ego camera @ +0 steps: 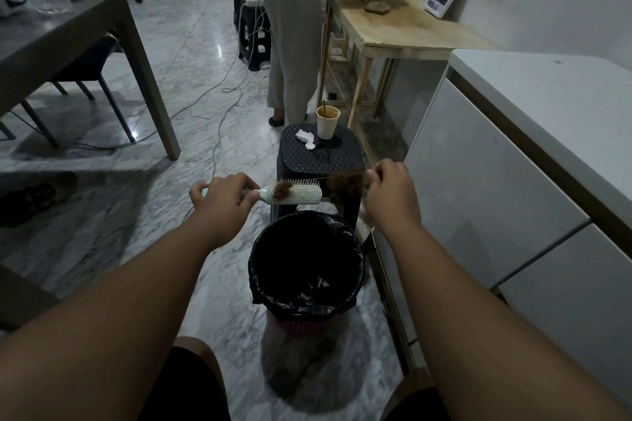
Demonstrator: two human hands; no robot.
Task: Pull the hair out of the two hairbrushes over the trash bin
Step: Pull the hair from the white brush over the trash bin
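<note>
The head view looks down two bare forearms toward a glossy grey-veined marble floor (191, 55). At ten o'clock stands a dark matte square-legged table (85, 20) with dark chairs tucked beneath it. The left hand (224, 193) is curled tight round the handle of a pale mint plastic paddle hairbrush (294, 194), held level with its rows of thin pale bristles pointing up; a small tuft of reddish-brown hair (283, 189) still sits among the bristles near the handle end. The brush hangs just beyond the far rim of a round trash bin (306, 263) lined with a crinkled, shiny black plastic bag, pink ribbed plastic showing at its base. Directly behind, at twelve o'clock, a black perforated plastic stool (321, 157) carries a crumpled white tissue (305, 139) and a tall cream paper cup (327, 122) stained brown inside. Farther back a person in loose light trousers (292, 44) stands at a raw plywood table (403, 24) with white-framed pictures leaning on the wall. The right hand (390, 184) is pinched shut on a loose, fuzzy clump of brown hair (345, 183), blurred, just beside the brush tip and above the bin's far edge. At three o'clock, smooth white cabinet fronts (496, 188) close in beside the bin.
</note>
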